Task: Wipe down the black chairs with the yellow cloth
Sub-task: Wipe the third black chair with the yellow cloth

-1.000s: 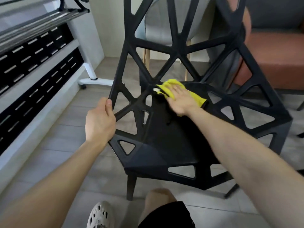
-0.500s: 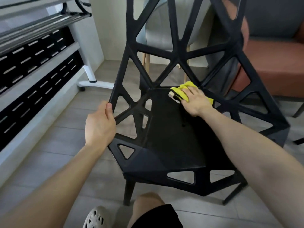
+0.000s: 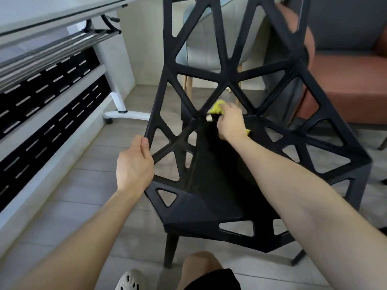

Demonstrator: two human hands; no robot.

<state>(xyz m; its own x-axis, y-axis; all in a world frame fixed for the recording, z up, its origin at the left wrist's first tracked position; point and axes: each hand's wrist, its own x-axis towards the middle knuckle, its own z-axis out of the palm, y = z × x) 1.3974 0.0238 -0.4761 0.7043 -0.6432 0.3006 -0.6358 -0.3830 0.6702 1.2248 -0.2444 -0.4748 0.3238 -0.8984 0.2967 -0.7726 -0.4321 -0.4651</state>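
Observation:
A black chair (image 3: 211, 193) with a lattice of triangular cut-outs fills the middle of the view, its backrest rising to the top edge. My left hand (image 3: 134, 167) grips the chair's left side rim, thumb on top. My right hand (image 3: 231, 123) presses the yellow cloth (image 3: 217, 107) against the back of the seat, where the seat meets the backrest. Most of the cloth is hidden under the hand; a small yellow corner shows at the wrist.
A white folding table (image 3: 62, 15) with a wheeled base (image 3: 125, 115) stands on the left above a black slotted panel (image 3: 41, 114). Behind the chair stand a pale blue chair (image 3: 201, 49) and a rust-coloured sofa (image 3: 351, 84). My knee and white shoe (image 3: 129, 280) are at the bottom.
My right hand has slid the cloth from the middle of the seat's rear toward the junction with the backrest. My left hand keeps its grip on the rim.

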